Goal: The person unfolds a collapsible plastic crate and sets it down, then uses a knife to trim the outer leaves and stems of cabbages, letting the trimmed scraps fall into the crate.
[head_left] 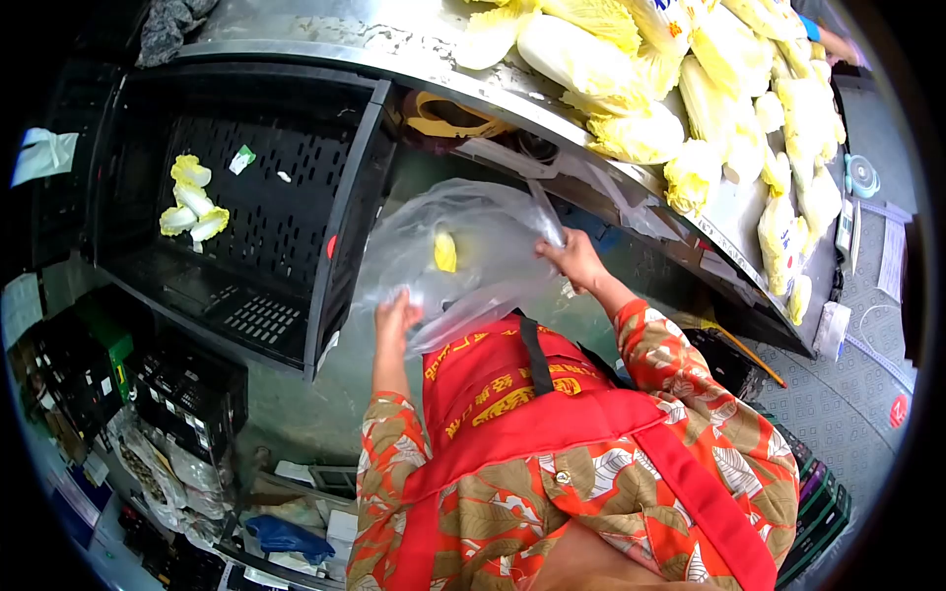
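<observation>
In front of my red apron, a clear plastic bag (473,212) is spread between my hands. My left hand (396,313) has its fingers closed on the bag's near left edge. On the far right side, my right hand (574,258) grips the bag too. A greyish strip (548,215) rises from the right fingers; whether it is bag film or a blade I cannot tell. A small yellow cabbage piece (445,251) shows at the bag's middle, inside it or seen through it. Several napa cabbages (631,133) lie on the metal table (424,74) beyond the bag.
A black crate (345,217) at left holds pale yellow cabbage leaves (194,202). Below it are more crates (187,389) and bagged goods. A tape roll (861,175) sits at far right, near an orange stick (754,357). Another person's arm (838,45) reaches in at top right.
</observation>
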The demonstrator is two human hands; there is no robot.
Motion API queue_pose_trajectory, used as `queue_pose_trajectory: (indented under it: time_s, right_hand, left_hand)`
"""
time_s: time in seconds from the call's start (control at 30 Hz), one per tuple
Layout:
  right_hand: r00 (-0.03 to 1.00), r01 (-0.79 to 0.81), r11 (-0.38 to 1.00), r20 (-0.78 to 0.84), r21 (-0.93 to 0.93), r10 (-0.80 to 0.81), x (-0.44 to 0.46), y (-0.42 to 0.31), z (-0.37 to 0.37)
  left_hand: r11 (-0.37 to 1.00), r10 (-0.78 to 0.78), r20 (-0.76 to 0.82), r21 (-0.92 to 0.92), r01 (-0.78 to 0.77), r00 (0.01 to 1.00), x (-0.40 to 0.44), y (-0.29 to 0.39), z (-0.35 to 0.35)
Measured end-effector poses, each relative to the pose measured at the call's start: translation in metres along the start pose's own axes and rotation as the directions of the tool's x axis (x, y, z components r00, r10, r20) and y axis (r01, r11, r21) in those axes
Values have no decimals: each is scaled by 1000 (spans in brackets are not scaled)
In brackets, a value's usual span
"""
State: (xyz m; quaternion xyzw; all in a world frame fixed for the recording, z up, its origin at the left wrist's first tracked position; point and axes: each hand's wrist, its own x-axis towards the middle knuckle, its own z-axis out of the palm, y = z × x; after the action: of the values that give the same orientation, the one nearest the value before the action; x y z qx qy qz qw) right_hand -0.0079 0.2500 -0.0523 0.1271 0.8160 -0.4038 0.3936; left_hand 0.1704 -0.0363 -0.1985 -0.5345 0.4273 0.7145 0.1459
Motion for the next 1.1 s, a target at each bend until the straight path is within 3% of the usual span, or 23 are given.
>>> queue_pose_trajectory:
  time_s: [0.03, 0.07, 0.1, 0.13, 0.17, 0.23, 0.27, 0.33, 0.37, 0.43, 0.47, 0.57, 0.6, 0.67, 0.7, 0.73, 0.77, 0.8, 0.83, 0.87, 0.93, 1.0, 1.1]
  right_hand:
    - [995, 87, 996, 45, 31, -89, -8, -5, 5]
    - [965, 263, 965, 34, -25, -262, -12, -1, 8]
    - [963, 267, 963, 36, -26, -266, -7, -4, 9]
    - [958, 282, 958, -34, -44, -284, -4, -5, 11]
    - [950, 288, 956, -106, -62, -293, -4, -4, 12]
    - [984, 148, 984, -89, -99, -157, 19, 1, 15]
    - [977, 199, 978, -60, -67, -203, 26, -4, 12]
    - [980, 200, 980, -19, -15, -200, 3, -12, 24]
    - [973, 228, 970, 6, 80, -229, 2, -18, 26]
    - [955, 288, 939, 16, 187, -296, 3, -32, 26]
    - [955, 292, 939, 1, 180, -297, -2, -33, 26]
    - [939, 344, 925, -70, 161, -337, 4, -19, 18]
    - [924, 376, 915, -127, 148, -360, 7, -7, 14]
    - [879, 315, 926, -304, -207, -367, 43, 37, 1]
    - [822, 243, 890, -405, -386, -400, 59, 63, -6]
    - [808, 95, 915, -506, -393, -301, 69, 91, -13]
    - [886, -250, 913, -457, -322, 81, 62, 76, -27]
    - [852, -119, 928, -516, -353, -87, 66, 96, -27]
    - [784, 9, 920, -569, -391, -249, 66, 107, -24]
    - [779, 9, 923, -575, -385, -248, 65, 113, -24]
    - [875, 85, 946, -431, -312, -221, 55, 101, -17]
    - [933, 40, 965, -337, -260, -129, 40, 86, -7]
    - [995, 35, 964, -86, -262, -60, 33, 94, 3]
  left_hand:
    - [1000, -6, -4, 0, 6, 1000, -5, 3, 7]
    - [991, 113, -42, -61, -115, 993, -6, 6, 14]
    - [964, 229, -86, -118, -238, 970, -4, 9, 17]
    - [919, 275, -92, 319, -234, 957, 34, -28, -8]
    - [920, 266, -90, 320, -225, 960, 54, -52, -24]
    - [562, 536, -176, 804, -193, 826, 81, -61, -32]
    - [568, 543, -179, 798, -202, 821, 96, -51, -27]
    - [732, 488, -225, 632, -255, 843, 76, -28, -27]
    - [728, 494, -215, 632, -265, 842, 71, -18, -22]
    - [944, 238, -450, 315, -97, 860, 61, -3, -12]
    - [969, 242, -422, 149, -197, 874, 54, 0, -9]
    - [969, 247, -335, 87, -231, 909, 47, -2, -6]
    - [970, 245, -338, 86, -229, 909, 44, -1, 1]
    - [874, 398, -230, 388, -292, 888, 38, -4, 13]
    - [875, 396, -232, 389, -289, 888, 44, -16, 9]
    - [812, 417, -173, 511, -280, 892, 58, -32, 4]
    - [732, 428, -114, 626, -269, 897, 65, -43, 0]
    - [675, 268, -44, 722, -155, 962, 46, -25, 6]
    - [708, 161, 15, 694, -126, 987, 49, -33, 2]
    - [720, 157, 42, 679, -144, 987, 49, -42, 0]
    - [702, 152, 90, 691, -172, 984, 41, -52, -1]
    - [641, 175, 121, 739, -206, 977, 32, -55, -2]
    - [665, 42, 251, 715, -215, 967, 22, -55, 0]
